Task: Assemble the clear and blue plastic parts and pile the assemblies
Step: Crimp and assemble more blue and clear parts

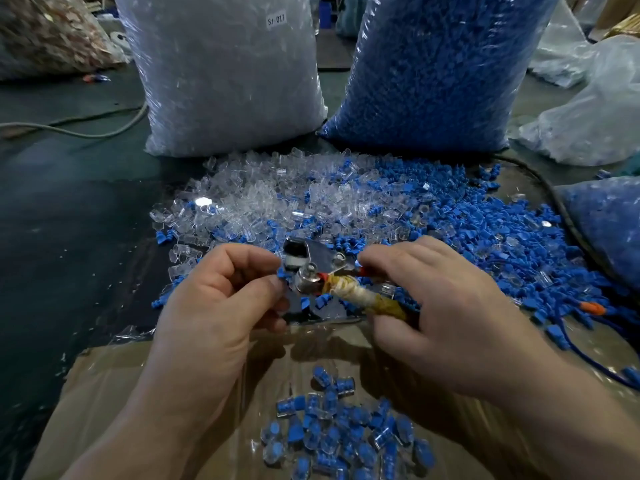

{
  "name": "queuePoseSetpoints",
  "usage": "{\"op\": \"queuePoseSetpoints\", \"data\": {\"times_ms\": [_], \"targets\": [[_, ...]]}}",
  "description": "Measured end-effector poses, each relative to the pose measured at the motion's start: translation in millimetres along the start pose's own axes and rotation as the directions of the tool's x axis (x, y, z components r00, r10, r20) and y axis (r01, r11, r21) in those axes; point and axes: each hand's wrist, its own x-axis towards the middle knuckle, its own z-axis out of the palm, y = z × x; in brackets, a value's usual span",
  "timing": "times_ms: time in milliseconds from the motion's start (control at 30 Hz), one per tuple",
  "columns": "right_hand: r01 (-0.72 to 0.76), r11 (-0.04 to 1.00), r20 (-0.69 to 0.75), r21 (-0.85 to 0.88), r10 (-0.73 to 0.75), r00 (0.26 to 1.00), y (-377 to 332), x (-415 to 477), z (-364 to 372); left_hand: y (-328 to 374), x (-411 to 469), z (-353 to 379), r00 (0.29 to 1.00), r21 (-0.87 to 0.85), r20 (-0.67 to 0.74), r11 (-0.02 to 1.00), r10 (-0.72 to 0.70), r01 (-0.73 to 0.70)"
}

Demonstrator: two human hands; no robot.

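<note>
Fingers (272, 284) of the left hand (221, 299) are curled in tight, their tips pinching what looks like a small blue piece (281, 273) against the left edge of a metal press tool (311, 268). How much of the piece is already seated is hidden by the fingertips. The right hand (436, 296) is wrapped round the tool's cloth-bound handle (360, 296). Its lower fingers are hooked under the handle and its forefinger is laid along the top, by a red bit at the hinge.

That split looks deliberate: one hand feeds and steadies the part at the tool's mouth, while the other has the lever ready to squeeze the two halves together. The cloth wrap probably gives a softer, surer grip.

The tool sits in the middle, at the near edge of the loose stock. Clear parts (259, 199) are heaped to the far left and blue parts (485, 233) spread to the right, so either hand can reach its own kind without crossing. Behind them stand a big bag of clear parts (225, 74) and a bag of blue ones (433, 71), likely the refill.

Finished assemblies (339, 434) lie in a small pile on the cardboard (138, 393) nearest the person, between the forearms, well apart from the unjoined stock. A done piece likely only has to be dropped straight down from the tool.
</note>
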Motion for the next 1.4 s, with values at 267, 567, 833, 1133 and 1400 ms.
{"op": "queuePoseSetpoints", "data": {"times_ms": [267,567,833,1133,1400], "targets": [[0.006,0.999,0.096,-0.034,-0.003,0.995,5.5,-1.6,-3.9,-1.4,-3.2,-0.4,0.995,0.122,0.035,0.988,0.096,-0.099],[0.064,0.992,0.136,-0.11,-0.049,0.989,0.7,2.3,-3.6,1.6,-5.9,0.9,0.992,0.1,0.065,0.988,0.108,-0.114],[0.018,0.998,0.072,-0.061,-0.014,0.997,3.9,1.8,2.6,1.2,-4.5,-1.7,0.989,0.18,-0.006,0.973,0.147,-0.144],[-0.164,0.945,0.022,-0.284,0.177,0.984,25.0,24.1,13.1,-0.6,-7.3,6.9,0.998,0.366,0.024,0.93,-0.052,0.039],[-0.015,0.993,-0.113,-0.116,0.002,0.994,-5.7,13.1,4.4,1.3,-15.0,19.1,0.995,0.598,0.065,0.795,0.08,-0.103]]}}
